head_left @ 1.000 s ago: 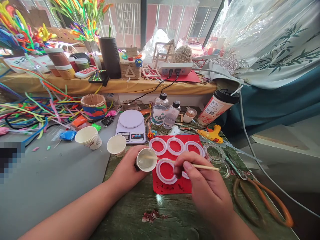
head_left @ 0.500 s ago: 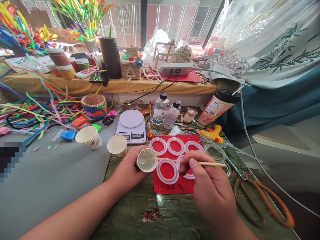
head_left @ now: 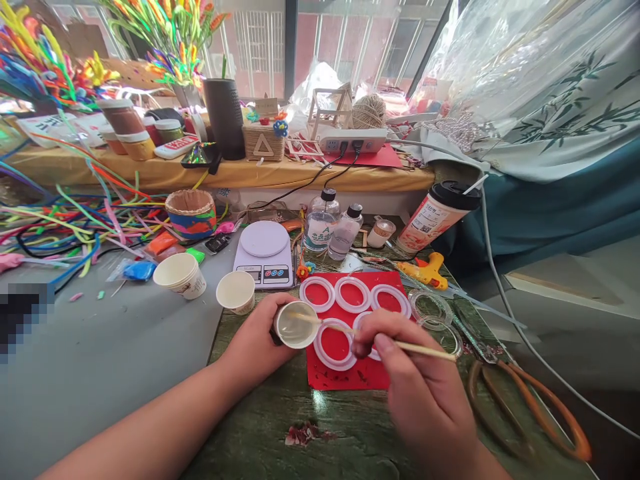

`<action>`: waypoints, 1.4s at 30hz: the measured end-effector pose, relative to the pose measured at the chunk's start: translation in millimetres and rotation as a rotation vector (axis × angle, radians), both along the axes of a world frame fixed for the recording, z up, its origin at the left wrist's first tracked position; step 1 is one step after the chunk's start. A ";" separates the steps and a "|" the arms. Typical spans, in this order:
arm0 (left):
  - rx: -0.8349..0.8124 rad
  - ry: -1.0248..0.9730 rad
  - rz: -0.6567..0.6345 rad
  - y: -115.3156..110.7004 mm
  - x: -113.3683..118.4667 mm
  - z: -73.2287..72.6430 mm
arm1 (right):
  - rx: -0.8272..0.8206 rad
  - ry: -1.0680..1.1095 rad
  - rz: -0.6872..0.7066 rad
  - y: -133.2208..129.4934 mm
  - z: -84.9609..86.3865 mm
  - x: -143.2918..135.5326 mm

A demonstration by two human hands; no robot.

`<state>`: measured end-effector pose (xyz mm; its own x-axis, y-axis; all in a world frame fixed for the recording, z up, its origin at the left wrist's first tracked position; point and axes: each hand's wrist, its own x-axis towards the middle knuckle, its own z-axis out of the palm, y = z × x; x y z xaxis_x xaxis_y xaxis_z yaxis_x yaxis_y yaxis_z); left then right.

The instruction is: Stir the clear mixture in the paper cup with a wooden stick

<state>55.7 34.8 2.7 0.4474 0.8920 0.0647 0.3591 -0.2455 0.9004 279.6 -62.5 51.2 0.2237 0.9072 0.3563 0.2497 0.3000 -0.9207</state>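
A paper cup (head_left: 297,325) with clear liquid in it is gripped by my left hand (head_left: 260,337), its mouth tilted towards me. My right hand (head_left: 425,380) pinches a thin wooden stick (head_left: 425,349), whose far end dips into the cup. Behind and below my right hand lies a red sheet (head_left: 320,379) bearing several round white ring molds (head_left: 336,345). Part of the molds is hidden by that hand. Left of the held cup stand another paper cup (head_left: 235,292) and a stack of paper cups (head_left: 180,275).
A white scale (head_left: 264,253) stands behind the cups, beside two clear bottles (head_left: 320,223). On the right are a yellow glue gun (head_left: 425,271), large scissors (head_left: 550,400), clear rings (head_left: 431,309) and a drink cup (head_left: 433,217). Colored pipe cleaners (head_left: 60,220) cover the back left.
The stick has turned slightly in the cup, its outer end now lower. My right hand has shifted a little, while my left hand still holds the cup in nearly the same place.
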 end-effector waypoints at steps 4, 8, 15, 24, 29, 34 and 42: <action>0.034 -0.001 0.001 0.3 -0.4 -0.3 | -0.001 -0.047 -0.035 1.0 1.0 -1.9; 0.087 0.006 -0.009 0.4 -0.8 0.1 | 0.031 -0.121 0.046 2.4 3.5 -0.7; 0.241 0.091 -0.067 1.1 -4.7 -0.3 | 0.043 -0.078 -0.118 -1.3 2.8 -4.8; 0.432 0.236 -0.055 5.5 -6.9 -8.7 | -0.057 0.020 -0.139 9.0 -17.8 -8.5; 0.453 0.238 -0.064 5.6 -8.6 -7.7 | -0.056 0.024 -0.132 9.4 -16.8 -8.1; 0.495 0.225 -0.077 8.3 -9.7 -14.5 | -0.066 0.014 -0.110 9.5 -13.7 -9.0; 0.489 0.198 -0.082 8.1 -10.0 -13.4 | -0.041 -0.002 -0.126 5.9 -7.3 -8.8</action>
